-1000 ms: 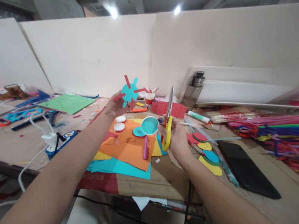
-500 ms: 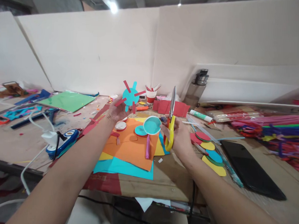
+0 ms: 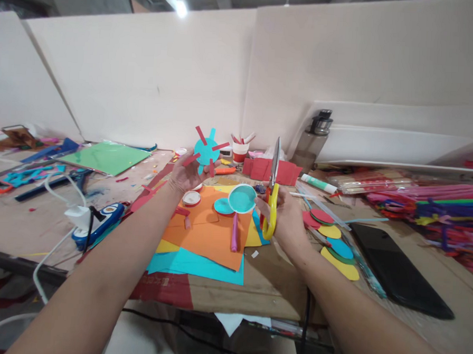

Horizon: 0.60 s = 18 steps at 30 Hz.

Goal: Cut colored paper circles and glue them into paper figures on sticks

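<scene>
My left hand (image 3: 186, 173) is closed on a blue paper disc (image 3: 206, 151) with red and blue strips sticking out around its edge. Yellow-handled scissors (image 3: 271, 210) point upward in my right hand (image 3: 288, 214), blades together. The same hand's fingertips pinch the edge of a round, white-rimmed piece with a blue inside (image 3: 241, 199). Below it, a purple stick-like object (image 3: 234, 235) lies on the orange paper (image 3: 205, 239). Another blue disc (image 3: 223, 205) rests just left of the round piece.
Behind are a cup (image 3: 240, 152) of strips, red paper (image 3: 272, 170) and a bottle (image 3: 313, 141). Coloured discs (image 3: 341, 256), a black phone (image 3: 398, 270) and pipe cleaners (image 3: 449, 204) lie right. A power strip (image 3: 99, 225) and green sheet (image 3: 108, 157) sit left.
The view has shifted very slightly. Both hands keep the same items, with no clear movement between them.
</scene>
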Each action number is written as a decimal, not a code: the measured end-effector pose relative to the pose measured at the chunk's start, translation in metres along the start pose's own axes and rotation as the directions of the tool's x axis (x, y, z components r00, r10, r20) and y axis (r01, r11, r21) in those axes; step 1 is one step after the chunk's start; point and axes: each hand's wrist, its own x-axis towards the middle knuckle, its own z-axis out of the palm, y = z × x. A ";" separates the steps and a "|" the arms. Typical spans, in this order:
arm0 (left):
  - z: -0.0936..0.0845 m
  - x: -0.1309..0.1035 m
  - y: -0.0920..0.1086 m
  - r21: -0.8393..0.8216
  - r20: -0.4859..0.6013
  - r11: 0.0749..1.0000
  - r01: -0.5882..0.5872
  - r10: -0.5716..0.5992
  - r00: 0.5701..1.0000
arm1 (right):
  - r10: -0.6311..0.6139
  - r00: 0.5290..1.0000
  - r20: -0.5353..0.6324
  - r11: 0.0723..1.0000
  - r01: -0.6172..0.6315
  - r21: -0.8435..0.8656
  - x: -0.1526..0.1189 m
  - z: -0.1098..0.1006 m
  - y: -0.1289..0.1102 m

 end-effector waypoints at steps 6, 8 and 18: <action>0.002 -0.001 0.000 -0.025 -0.048 1.000 -0.010 0.009 0.999 | 0.023 1.000 -0.007 1.000 -0.023 0.021 0.001 0.001 0.002; 0.001 -0.001 0.000 -0.038 -0.041 0.999 -0.006 0.004 0.999 | 0.031 0.999 -0.012 0.999 -0.031 0.018 0.001 0.001 0.001; 0.001 -0.001 0.000 -0.040 0.012 0.999 0.032 -0.031 0.999 | 0.040 0.999 -0.013 0.999 -0.040 0.022 0.001 0.001 0.003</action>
